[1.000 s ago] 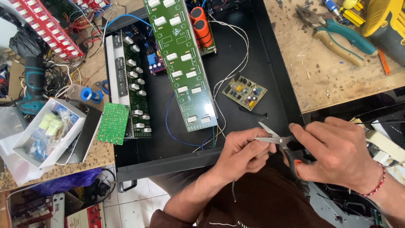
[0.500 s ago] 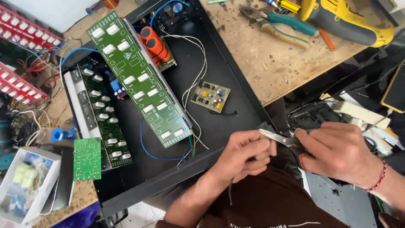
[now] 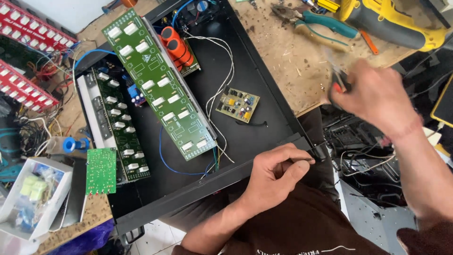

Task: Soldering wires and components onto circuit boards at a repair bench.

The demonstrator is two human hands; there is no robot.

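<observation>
Two hands work at the near edge of a black case (image 3: pixel 264 101) lying open on the bench (image 3: pixel 302 61). Left hand (image 3: pixel 273 172) rests on the case's front rim, fingers curled and pinching a thin dark wire (image 3: pixel 302 160) between thumb and forefinger. Right hand (image 3: pixel 373 97) is raised over the bench's edge, blurred, clenched around a small tool (image 3: pixel 337 82) with a red-and-black grip; what kind of tool cannot be told. The hands are well apart.

Inside the case, a small board (image 3: pixel 238 105) with yellow parts lies near the middle, white wires (image 3: pixel 222 85) running from it toward the back. A long green board (image 3: pixel 158 82) with white blocks slants across the case, two orange capacitors (image 3: pixel 178 47) just beside it. A second green board (image 3: pixel 118 125) lies along the left wall, and a blue wire (image 3: pixel 165 160) loops beneath the long board.

On the bench beyond the right hand lie teal-handled pliers (image 3: pixel 314 19) and a yellow drill (image 3: pixel 391 23). Left of the case sit a small green board (image 3: pixel 101 171), a blue spool (image 3: pixel 71 144), red boards (image 3: pixel 28 28) and a white box (image 3: pixel 33 198)
</observation>
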